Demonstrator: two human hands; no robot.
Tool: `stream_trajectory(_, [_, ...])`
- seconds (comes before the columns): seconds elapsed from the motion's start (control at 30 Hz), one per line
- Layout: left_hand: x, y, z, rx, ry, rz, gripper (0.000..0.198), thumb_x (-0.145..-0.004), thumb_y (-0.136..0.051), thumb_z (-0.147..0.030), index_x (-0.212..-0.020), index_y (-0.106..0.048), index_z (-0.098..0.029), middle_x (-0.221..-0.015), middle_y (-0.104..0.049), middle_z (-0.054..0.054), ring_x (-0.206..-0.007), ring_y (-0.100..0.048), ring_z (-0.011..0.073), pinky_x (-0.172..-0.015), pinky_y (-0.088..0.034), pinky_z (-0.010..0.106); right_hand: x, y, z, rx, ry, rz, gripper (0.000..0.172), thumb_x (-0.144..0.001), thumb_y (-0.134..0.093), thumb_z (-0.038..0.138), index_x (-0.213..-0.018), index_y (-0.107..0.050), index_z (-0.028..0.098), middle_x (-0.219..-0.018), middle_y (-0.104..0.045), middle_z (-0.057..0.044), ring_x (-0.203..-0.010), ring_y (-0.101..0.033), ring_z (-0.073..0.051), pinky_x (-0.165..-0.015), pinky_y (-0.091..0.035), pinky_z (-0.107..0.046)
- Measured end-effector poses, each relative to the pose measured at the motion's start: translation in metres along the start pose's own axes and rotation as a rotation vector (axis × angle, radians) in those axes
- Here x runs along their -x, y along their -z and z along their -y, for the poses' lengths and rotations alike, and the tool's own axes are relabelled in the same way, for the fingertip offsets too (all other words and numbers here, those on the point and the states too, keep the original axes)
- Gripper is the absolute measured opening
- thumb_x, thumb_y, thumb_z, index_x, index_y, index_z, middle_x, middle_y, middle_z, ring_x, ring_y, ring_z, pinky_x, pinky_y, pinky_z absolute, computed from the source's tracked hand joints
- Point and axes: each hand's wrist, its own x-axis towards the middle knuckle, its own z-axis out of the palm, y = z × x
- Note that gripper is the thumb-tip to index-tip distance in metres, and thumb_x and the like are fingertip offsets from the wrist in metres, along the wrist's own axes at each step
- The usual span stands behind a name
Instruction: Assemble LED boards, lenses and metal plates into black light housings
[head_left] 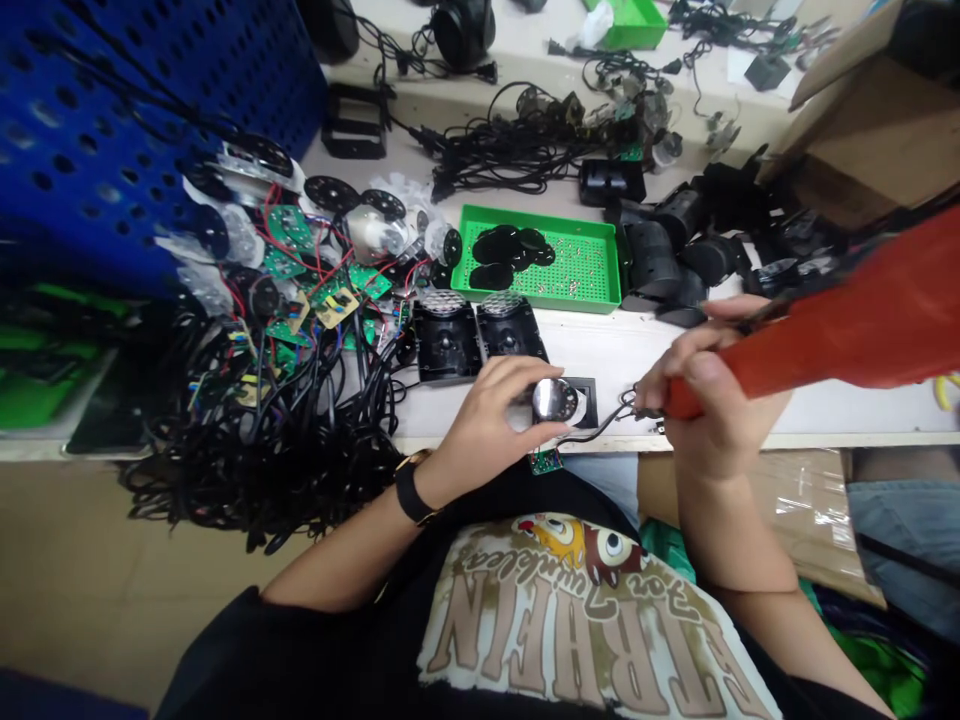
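My left hand (491, 415), with a dark band at the wrist, curves its thumb and fingers around a small round part (553, 398) with a shiny face and a dark, holed rim. Under and beside that part is a black square frame (589, 400). A small green circuit board (546, 461) hangs at the table edge just below. My right hand (716, 400) is wrapped around a red tapered tool (825, 330), partly blurred, whose exact kind I cannot make out. Near its narrow end, a dark cable (611, 420) runs toward the round part.
Two open black housings (448, 340) stand behind my left hand. Behind them, a green tray (581, 298) holds black discs and small screws. Wired boards and motors (337, 300) pile up at left by a blue perforated crate (150, 110). Black housings (652, 262) and a cardboard box (862, 130) are right.
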Motion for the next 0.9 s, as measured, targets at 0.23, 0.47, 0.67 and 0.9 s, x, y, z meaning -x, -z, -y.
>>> stream_trajectory(0.23, [0.013, -0.031, 0.019, 0.056, 0.093, 0.016, 0.052, -0.083, -0.084, -0.033, -0.13, -0.064, -0.023, -0.127, -0.069, 0.008, -0.125, -0.057, 0.0258, -0.112, -0.044, 0.053, 0.009, -0.017, -0.001, -0.086, 0.08, -0.128, 0.042, -0.076, -0.078, 0.053, -0.104, -0.057, 0.031, -0.058, -0.049, 0.008, -0.041, -0.05, -0.014, -0.043, -0.049, -0.032])
stream_trajectory(0.47, [0.016, -0.032, 0.014, 0.12, 0.239, 0.047, 0.052, -0.082, -0.084, -0.029, -0.129, -0.066, -0.021, -0.127, -0.066, 0.011, -0.121, -0.059, 0.027, -0.108, -0.049, 0.047, 0.021, -0.027, -0.008, -0.312, -0.084, -0.076, 0.045, -0.084, -0.074, 0.039, -0.123, -0.058, 0.025, -0.063, -0.058, 0.006, -0.045, -0.056, -0.013, -0.048, -0.049, -0.029])
stream_trajectory(0.67, [0.009, -0.031, 0.02, 0.087, 0.243, 0.103, 0.06, -0.073, -0.085, -0.013, -0.129, -0.066, -0.02, -0.125, -0.064, 0.011, -0.121, -0.058, 0.0291, -0.107, -0.047, 0.047, 0.029, -0.027, -0.008, -0.16, -0.242, -0.02, 0.059, -0.074, -0.08, 0.052, -0.118, -0.063, 0.017, -0.06, -0.058, 0.004, -0.046, -0.056, -0.013, -0.047, -0.044, -0.027])
stream_trajectory(0.9, [0.012, -0.038, 0.019, 0.095, 0.288, 0.048, 0.058, -0.07, -0.085, -0.012, -0.124, -0.066, -0.019, -0.122, -0.06, 0.01, -0.119, -0.059, 0.028, -0.108, -0.046, 0.046, 0.021, -0.003, -0.005, -0.08, -0.157, -0.024, 0.037, -0.071, -0.084, 0.047, -0.089, -0.07, 0.018, -0.057, -0.061, -0.001, -0.045, -0.056, -0.017, -0.043, -0.046, -0.03])
